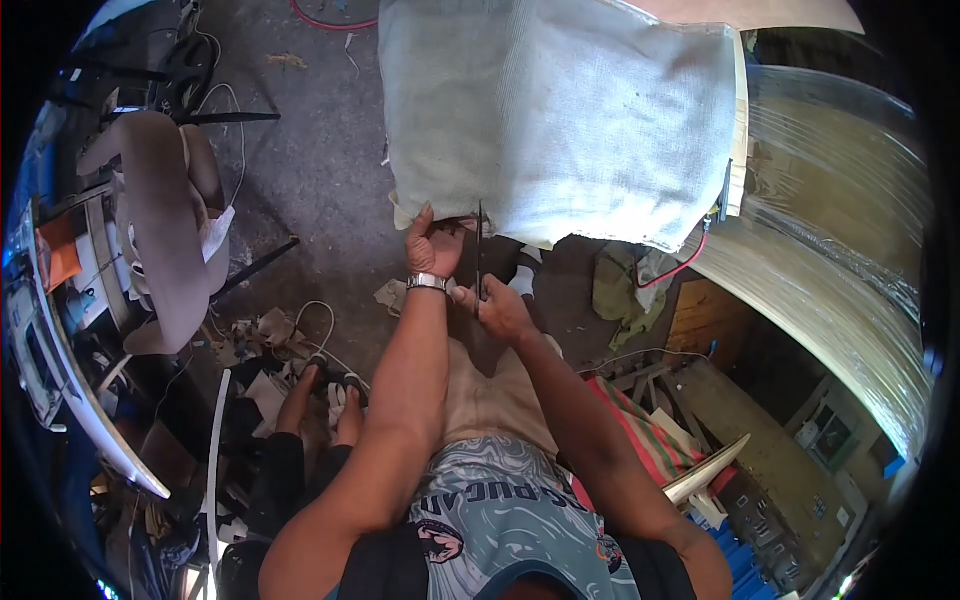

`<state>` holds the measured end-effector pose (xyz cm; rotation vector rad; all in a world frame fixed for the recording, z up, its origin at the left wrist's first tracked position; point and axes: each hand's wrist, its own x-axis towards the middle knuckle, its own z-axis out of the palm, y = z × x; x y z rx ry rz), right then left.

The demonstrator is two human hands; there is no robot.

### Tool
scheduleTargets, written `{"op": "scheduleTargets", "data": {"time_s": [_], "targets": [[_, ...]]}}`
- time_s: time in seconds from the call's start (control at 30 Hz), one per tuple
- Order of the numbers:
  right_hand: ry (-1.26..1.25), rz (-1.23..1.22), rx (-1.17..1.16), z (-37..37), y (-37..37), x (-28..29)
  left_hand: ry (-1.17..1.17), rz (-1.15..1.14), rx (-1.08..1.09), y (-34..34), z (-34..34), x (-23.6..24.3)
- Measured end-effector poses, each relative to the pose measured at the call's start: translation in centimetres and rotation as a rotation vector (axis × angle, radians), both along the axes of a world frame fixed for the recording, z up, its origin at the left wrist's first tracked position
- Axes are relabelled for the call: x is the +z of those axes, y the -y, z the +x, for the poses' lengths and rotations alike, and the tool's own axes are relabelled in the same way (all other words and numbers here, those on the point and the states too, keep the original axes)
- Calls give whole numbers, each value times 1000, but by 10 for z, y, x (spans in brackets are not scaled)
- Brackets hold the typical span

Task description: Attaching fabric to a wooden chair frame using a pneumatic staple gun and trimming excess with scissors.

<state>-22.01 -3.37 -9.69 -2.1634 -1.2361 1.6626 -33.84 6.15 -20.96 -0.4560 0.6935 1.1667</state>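
A large pale grey-white woven fabric (600, 110) lies over a raised surface ahead of me, its near edge uneven. My left hand (435, 250), with a metal-band watch on the wrist, grips that near edge, thumb on top and the other fingers partly hidden. Just to its right, my right hand (503, 310) is closed round the handles of dark scissors (480, 235). Their blades point away from me and reach the fabric's edge between the lighter and darker parts. How far the blades are apart cannot be made out.
A brown curved chair-like piece (165, 215) stands at left on the dark floor (320, 130). Plastic-wrapped boards or panels (830, 190) are at right, near a red hose (685, 262). Another person's feet (345, 405) show at lower left, among scraps and a white cable (325, 325).
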Motion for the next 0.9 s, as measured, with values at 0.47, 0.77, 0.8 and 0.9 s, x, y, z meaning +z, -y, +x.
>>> {"op": "scheduleTargets", "data": {"time_s": [0.47,0.77,0.8,0.9], "targets": [[146,-77,-112,-29,-39,14,-258,-73,-407,0,-25,30],[92,53,-265,-28,-34,24,-350,-84,-429,-7,-32,42],[83,16,-247,-26,-43,23,-345,-34,-442,-5,-34,40],[130,-24,-181,-18,-72,24,-252,73,-537,-6,-40,30]]}}
